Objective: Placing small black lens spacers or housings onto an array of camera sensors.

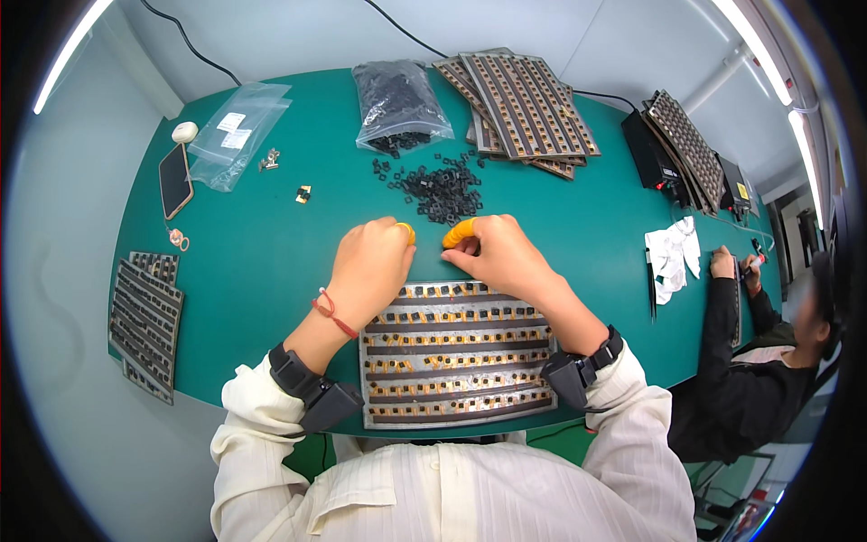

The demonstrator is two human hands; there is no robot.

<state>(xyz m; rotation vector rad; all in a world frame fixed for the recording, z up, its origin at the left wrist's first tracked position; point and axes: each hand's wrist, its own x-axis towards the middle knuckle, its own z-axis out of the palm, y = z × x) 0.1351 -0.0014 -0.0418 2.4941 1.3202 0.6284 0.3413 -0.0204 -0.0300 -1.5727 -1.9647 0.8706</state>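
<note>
My left hand [372, 259] is closed, knuckles up, just beyond the far edge of a metal tray [452, 347]. The tray carries rows of small black parts with gold strips. My right hand [502, 255] is bent into a pinch, thumb and forefinger close together, a short gap from the left. Both wear yellow finger cots [460, 233]. Whatever either hand may hold is too small or hidden to make out. Beyond the fingers spreads a pile of small black plastic pieces [442, 191].
Behind the pile lies a bag of black pieces [399, 99], beside stacked trays [528, 104]. More trays [146, 321], a phone [176, 181] and empty plastic bags [237, 135] are at left. At right are black boxes [646, 149], white cloth [673, 257] and a co-worker [750, 361].
</note>
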